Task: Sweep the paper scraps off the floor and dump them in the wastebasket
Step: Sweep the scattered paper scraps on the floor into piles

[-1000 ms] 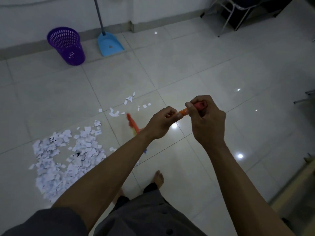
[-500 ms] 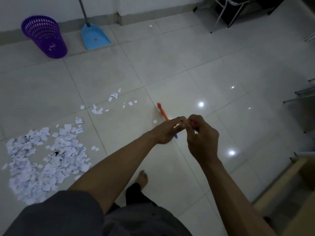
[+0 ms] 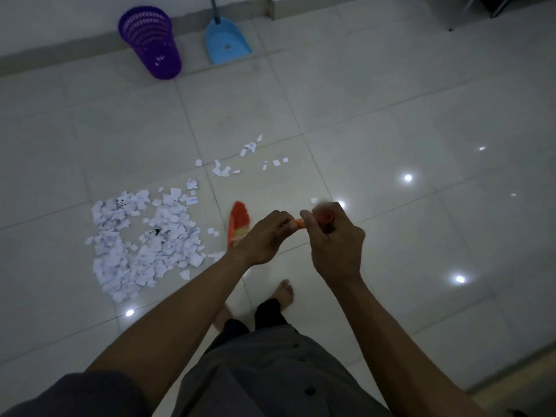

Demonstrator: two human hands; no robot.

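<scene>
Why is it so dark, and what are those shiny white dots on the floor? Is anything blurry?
Head view: the room is dimly lit; the dots are lights reflected in the glossy pale floor tiles; the top of the orange broom handle in the right hand is smeared by motion; the white paper scraps look sharp.

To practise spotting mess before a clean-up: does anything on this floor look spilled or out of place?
Yes. Torn paper scraps lie heaped on the tiles left of the broom, with stray scraps trailing toward the dustpan. The wastebasket stands upright by the wall.
</scene>
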